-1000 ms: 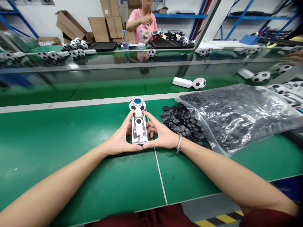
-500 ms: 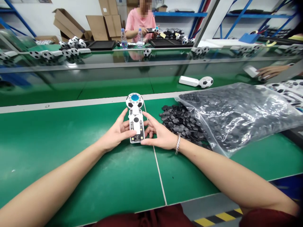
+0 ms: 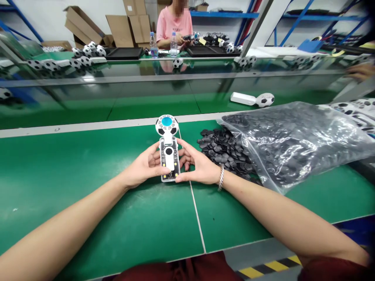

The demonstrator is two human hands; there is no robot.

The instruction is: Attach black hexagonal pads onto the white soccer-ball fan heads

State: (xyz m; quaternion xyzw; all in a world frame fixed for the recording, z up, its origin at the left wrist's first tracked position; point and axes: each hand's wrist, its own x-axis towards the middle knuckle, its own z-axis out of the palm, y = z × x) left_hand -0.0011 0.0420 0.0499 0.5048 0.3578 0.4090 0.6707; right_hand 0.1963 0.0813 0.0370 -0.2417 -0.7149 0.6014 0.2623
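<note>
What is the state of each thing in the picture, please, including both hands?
left hand: closed on the device, thumb on top.
right hand: closed on the device from the other side.
device: held, open, inner parts showing.
plastic bag: lying, mouth open.
black parts: spilled in a pile.
finished device: lying on the belt, closed.

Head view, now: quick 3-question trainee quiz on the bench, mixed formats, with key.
1. True or false: both hands hold the white device.
2. The loose pile of black parts lies: A) left of the device, B) right of it, C) on it.
3. What colour is the round centre of the device's football-patterned head?
Key: 1 true, left hand and right hand grip its sides. 2 B. 3 blue.
</note>
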